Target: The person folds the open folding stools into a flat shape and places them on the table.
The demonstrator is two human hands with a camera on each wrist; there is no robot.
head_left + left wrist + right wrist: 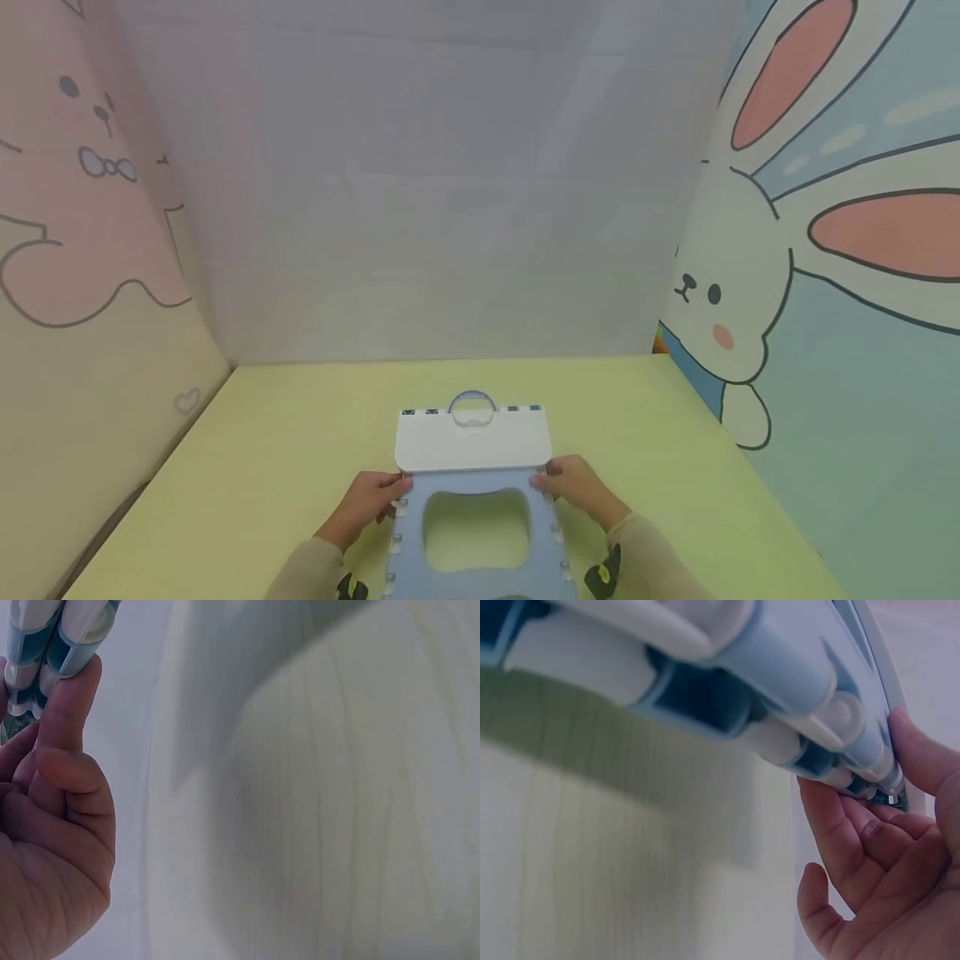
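A folding step stool (pixel 472 442), folded flat, shows a white panel with a curved carry handle (pixel 472 395) at its far end and a light blue frame with a large opening nearer me. On its left edge, just below the white panel, my left hand (pixel 366 502) pinches the frame, thumb on top and fingers underneath. My right hand (pixel 585 490) grips the opposite edge in the same way. Both wrist views show the stool's hinged edge raised above the table, with the fingers (pixel 855 840) under it. The stool's near end runs out of the head view.
A pale yellow-green table (pixel 300 417) lies beneath, carrying the stool's shadow. Behind it hangs a plain whitish backdrop (pixel 435 208). Cartoon-printed panels stand on both sides, with a rabbit (pixel 720 275) on the right one.
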